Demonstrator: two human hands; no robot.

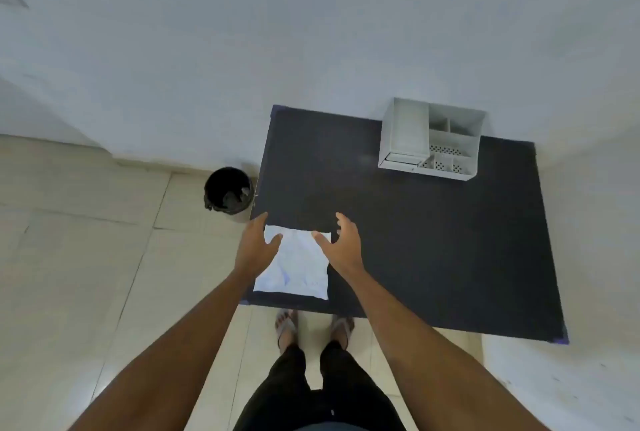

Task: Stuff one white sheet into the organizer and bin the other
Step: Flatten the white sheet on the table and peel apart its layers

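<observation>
Right, both hands, left (255, 247) and right (341, 244), hover spread over the crumpled white sheet (294, 266) at the bench (415, 240) near edge, each grip wide open holding nothing, probably set to gather it for organizer (431, 139) or bin (228, 190).

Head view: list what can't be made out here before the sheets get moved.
- White paper: one sheet or two stacked; they overlap, head view.
- Left hand and right hand: touching the paper or hovering above it, unclear from overhead.
- Black bin: contents lost in the dark liner.
- Organizer: tall left compartment's floor hidden by its own wall.
</observation>
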